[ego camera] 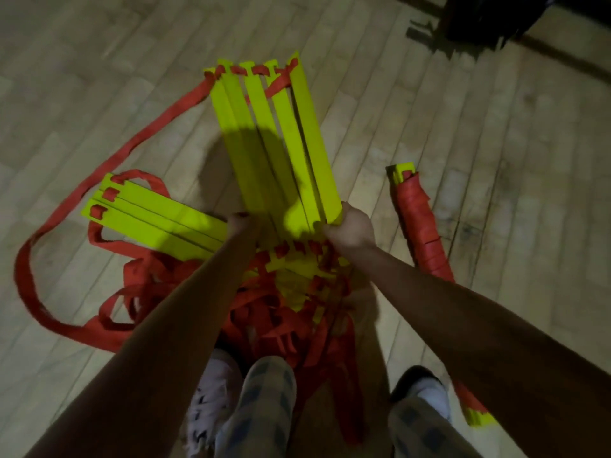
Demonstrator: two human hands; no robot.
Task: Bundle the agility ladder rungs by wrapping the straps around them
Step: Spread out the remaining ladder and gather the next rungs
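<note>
A: How many rungs?
B: Five yellow rungs point(277, 140) fanned up off the floor point(99, 61), three more point(155, 216) lying left, one wrapped bundle point(423, 226) right.
A: Hands?
B: Left hand point(239, 223) and right hand point(352, 226) both grip the fan's near end, above tangled red straps point(66, 322).

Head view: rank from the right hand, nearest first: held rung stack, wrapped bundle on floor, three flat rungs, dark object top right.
1. Held rung stack: gripped by the right hand.
2. Wrapped bundle: just right.
3. Three flat rungs: left, beyond the left hand.
4. Dark object: far corner.

Two hands point(350, 226), one wrapped bundle point(421, 226)
</note>
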